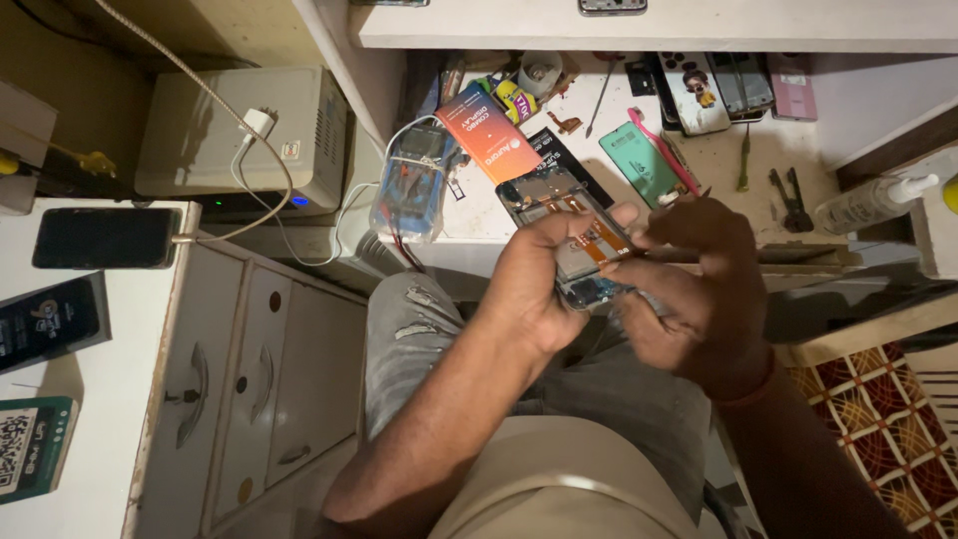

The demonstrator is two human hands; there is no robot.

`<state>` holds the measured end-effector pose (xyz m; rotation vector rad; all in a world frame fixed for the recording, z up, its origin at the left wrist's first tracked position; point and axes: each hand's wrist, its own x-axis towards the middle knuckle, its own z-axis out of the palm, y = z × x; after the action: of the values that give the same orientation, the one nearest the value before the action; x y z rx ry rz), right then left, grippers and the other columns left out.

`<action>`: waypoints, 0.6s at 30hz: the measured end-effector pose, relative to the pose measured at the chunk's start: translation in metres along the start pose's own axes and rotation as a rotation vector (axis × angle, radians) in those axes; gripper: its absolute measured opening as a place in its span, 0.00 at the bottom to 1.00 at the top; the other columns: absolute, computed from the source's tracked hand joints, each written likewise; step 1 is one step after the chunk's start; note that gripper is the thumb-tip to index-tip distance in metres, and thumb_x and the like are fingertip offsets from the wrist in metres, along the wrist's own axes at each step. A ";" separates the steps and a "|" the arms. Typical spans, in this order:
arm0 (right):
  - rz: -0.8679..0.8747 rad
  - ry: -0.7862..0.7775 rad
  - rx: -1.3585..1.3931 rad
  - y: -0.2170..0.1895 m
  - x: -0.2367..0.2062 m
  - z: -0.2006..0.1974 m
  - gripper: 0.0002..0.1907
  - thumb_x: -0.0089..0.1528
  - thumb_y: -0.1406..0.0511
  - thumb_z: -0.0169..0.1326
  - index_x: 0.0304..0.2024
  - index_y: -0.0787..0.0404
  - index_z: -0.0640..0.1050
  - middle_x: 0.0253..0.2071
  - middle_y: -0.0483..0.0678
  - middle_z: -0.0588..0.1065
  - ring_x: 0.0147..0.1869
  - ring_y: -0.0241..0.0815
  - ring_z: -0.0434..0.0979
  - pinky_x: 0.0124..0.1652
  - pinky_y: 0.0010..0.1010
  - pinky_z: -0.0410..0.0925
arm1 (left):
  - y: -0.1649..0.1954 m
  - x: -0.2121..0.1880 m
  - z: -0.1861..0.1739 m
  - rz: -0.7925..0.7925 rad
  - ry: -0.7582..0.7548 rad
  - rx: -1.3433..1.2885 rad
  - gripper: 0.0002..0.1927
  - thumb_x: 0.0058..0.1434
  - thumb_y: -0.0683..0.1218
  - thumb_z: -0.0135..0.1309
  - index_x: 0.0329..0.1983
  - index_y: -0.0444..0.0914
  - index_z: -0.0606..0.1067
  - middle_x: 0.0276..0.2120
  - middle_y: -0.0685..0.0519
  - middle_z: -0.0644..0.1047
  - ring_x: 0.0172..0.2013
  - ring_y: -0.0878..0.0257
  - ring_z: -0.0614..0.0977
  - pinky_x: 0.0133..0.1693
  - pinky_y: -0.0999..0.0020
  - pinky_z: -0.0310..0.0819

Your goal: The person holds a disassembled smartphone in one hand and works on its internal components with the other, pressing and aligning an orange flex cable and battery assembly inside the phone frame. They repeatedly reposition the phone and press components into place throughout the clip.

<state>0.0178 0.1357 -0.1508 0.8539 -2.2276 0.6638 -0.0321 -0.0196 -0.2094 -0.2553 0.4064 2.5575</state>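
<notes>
An opened phone (574, 235), its back off and orange flex strips showing, sits in mid-air just over the near edge of the white workbench (718, 165), above the person's lap. The left hand (544, 284) wraps around its lower half from the left, fingers closed on the frame. The right hand (694, 284) curls against the phone's right edge, fingertips pinched at the flex strip; whether it holds a small tool cannot be told.

Little free room lies around the hands: the bench edge runs directly behind them, a white drawer cabinet (254, 379) stands close on the left, and a patterned surface (878, 399) lies on the right.

On the bench lie one orange box (489, 135), one green phone back (644, 165), one pink toothbrush (664, 150), one pair of black tweezers (790, 200), one white squeeze bottle (873, 200) and one blue multimeter (414, 190). One dark phone (105, 238) rests on the cabinet top, a cable plugged in.
</notes>
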 end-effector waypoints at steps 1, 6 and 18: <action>-0.018 0.001 0.007 0.001 0.001 0.001 0.15 0.48 0.72 0.64 0.38 0.57 0.81 0.47 0.51 0.72 0.53 0.53 0.74 0.53 0.47 0.69 | -0.001 0.001 -0.001 -0.007 0.014 0.001 0.16 0.65 0.39 0.45 0.53 0.25 0.70 0.45 0.38 0.81 0.41 0.48 0.84 0.38 0.62 0.81; -0.098 0.030 0.020 0.005 0.001 0.005 0.11 0.51 0.73 0.64 0.35 0.57 0.81 0.45 0.48 0.71 0.50 0.49 0.74 0.49 0.47 0.68 | -0.003 0.002 -0.006 0.039 0.026 0.046 0.16 0.66 0.39 0.46 0.55 0.28 0.68 0.48 0.38 0.82 0.40 0.50 0.83 0.36 0.64 0.79; -0.117 0.065 -0.079 0.002 -0.005 0.006 0.14 0.53 0.76 0.64 0.39 0.57 0.81 0.47 0.48 0.69 0.51 0.50 0.74 0.53 0.48 0.68 | -0.001 -0.003 0.005 0.000 0.039 0.004 0.16 0.67 0.40 0.43 0.54 0.25 0.67 0.48 0.36 0.78 0.45 0.44 0.84 0.43 0.54 0.84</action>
<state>0.0171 0.1354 -0.1586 0.9024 -2.1139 0.5374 -0.0295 -0.0182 -0.2046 -0.3041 0.4263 2.5551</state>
